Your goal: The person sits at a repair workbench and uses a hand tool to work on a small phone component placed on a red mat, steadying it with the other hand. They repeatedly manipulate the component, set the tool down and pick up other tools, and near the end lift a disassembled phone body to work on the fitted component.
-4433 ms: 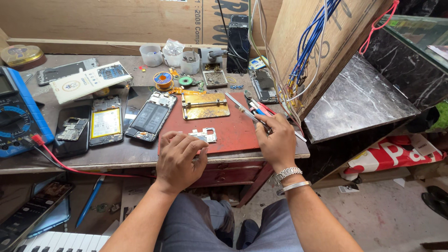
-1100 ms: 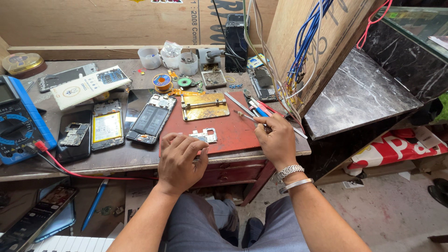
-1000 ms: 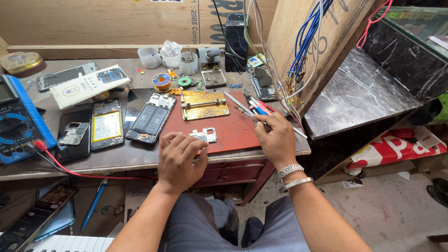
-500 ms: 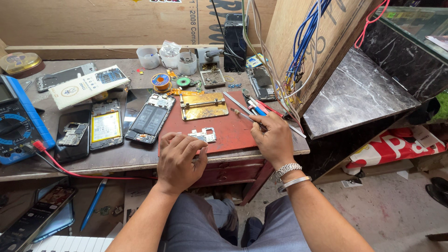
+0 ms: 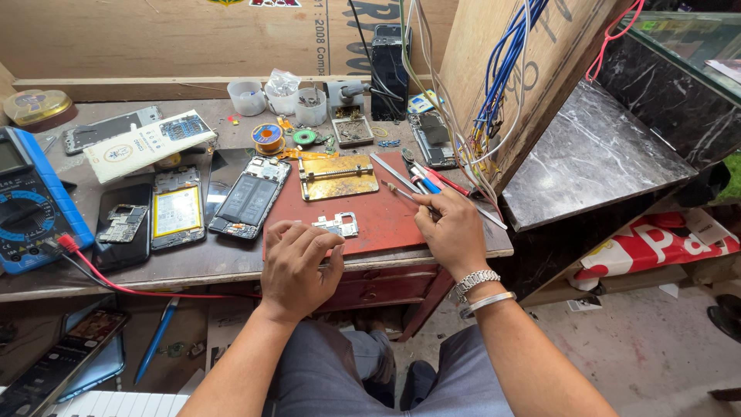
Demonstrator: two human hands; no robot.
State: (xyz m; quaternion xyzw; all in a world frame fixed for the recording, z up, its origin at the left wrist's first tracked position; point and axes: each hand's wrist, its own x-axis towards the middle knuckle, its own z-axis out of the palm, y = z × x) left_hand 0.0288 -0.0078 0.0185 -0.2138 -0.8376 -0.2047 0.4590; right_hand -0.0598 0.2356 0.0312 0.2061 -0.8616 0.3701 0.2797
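Surface point(image 5: 193, 266) was a cluttered wooden repair bench, with a slanted plywood panel point(image 5: 532, 85) carrying blue wires point(image 5: 502, 69) on the right. Red work mat point(image 5: 386, 224) sat front-centre; a blue multimeter point(image 5: 35, 205) was at the far left with its red lead point(image 5: 139, 289) trailing along the front edge. Left of the mat: an opened phone point(image 5: 248, 198) with the back off, another showing a yellow battery point(image 5: 177, 212), and a black phone carrying a loose board point(image 5: 123, 224). On the mat, a gold-coloured board-holding jig point(image 5: 338, 176), empty as far as I could tell. Left hand point(image 5: 297, 266) lay curled at the mat's near edge, fingers bent, fingertips touching or just short of a small metal frame piece point(image 5: 337, 225) directly ahead of it; that piece's long axis ran left-right and it was much nearer the left hand than the right. Right hand point(image 5: 455, 232) was closed in a pinch on a thin tool, probably a small screwdriver or tweezers point(image 5: 401, 191), tip pointing up-left across the mat towards the jig; more tools point(image 5: 432, 176) lay just beyond. Containers at the back: three small clear plastic cups point(image 5: 282, 96), one with crumpled plastic, contents of the others too small to tell. A solder spool point(image 5: 268, 138) stood nearby.
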